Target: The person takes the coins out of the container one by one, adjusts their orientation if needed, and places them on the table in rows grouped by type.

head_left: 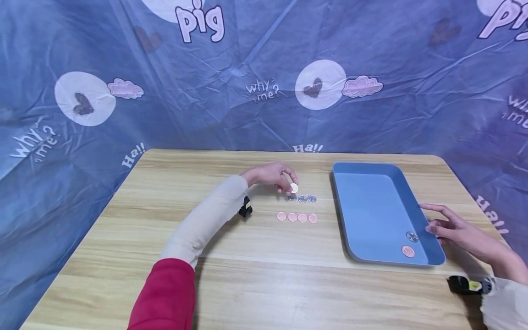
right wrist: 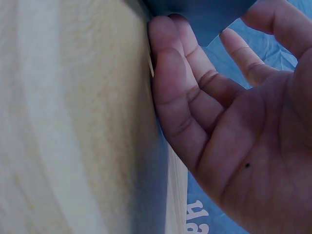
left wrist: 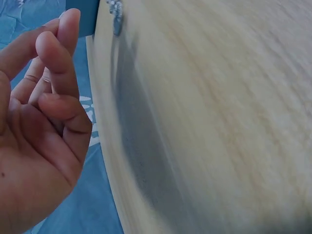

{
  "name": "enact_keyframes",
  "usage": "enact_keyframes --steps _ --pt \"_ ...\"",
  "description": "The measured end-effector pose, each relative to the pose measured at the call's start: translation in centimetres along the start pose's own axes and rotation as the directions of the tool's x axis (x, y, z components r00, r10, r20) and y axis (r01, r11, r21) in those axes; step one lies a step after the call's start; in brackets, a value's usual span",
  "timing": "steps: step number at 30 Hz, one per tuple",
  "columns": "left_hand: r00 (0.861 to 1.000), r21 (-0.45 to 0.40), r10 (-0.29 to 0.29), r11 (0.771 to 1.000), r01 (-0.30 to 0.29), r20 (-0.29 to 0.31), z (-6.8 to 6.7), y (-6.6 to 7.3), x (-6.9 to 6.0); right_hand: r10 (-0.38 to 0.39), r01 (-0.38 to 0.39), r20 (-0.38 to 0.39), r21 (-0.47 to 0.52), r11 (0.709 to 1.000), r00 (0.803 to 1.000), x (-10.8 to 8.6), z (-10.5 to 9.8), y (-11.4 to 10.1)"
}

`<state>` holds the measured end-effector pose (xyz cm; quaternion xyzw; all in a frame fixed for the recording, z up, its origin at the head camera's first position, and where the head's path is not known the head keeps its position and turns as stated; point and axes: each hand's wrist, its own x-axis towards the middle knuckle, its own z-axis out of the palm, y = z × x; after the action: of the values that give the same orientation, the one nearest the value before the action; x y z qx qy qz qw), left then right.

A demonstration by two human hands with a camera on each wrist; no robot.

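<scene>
My left hand [head_left: 274,176] pinches a silver coin [head_left: 294,188] between thumb and fingertips, raised just above the table. Below it lies a row of silver coins [head_left: 302,199], the left one partly hidden by the hand. Nearer to me is a row of several copper-coloured coins [head_left: 302,217]. On the right stands a blue tray [head_left: 367,261]; inside, near its front right corner, lie a silver coin [head_left: 412,236] and a copper-coloured coin [head_left: 408,251]. My right hand [head_left: 462,233] rests its fingertips against the tray's right side, fingers loosely bent in the right wrist view.
The wooden table [head_left: 264,293] runs back to a blue printed cloth [head_left: 231,105] hanging behind it. Black wrist devices [head_left: 245,207] sit on both forearms. The tray's raised walls stand to the right of the coin rows.
</scene>
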<state>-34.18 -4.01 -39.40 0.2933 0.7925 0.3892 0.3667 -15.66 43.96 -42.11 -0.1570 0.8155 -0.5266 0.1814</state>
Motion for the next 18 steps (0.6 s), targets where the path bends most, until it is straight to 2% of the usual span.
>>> enact_keyframes --steps 9,14,18 --pt "1.0 -0.041 -0.005 0.999 0.005 0.004 -0.1 -0.5 -0.3 0.008 -0.009 -0.021 -0.02 1.0 1.0 -0.1 -0.1 -0.2" --pt "0.999 -0.015 -0.047 0.999 0.047 0.004 -0.4 -1.4 -0.6 0.004 -0.004 0.004 0.024 1.0 1.0 0.1 -0.3 -0.1" --pt "0.997 -0.043 -0.08 0.996 0.081 0.018 -0.3 -1.8 -0.8 0.005 -0.005 0.004 0.013 1.0 1.0 0.1 -0.2 0.0"
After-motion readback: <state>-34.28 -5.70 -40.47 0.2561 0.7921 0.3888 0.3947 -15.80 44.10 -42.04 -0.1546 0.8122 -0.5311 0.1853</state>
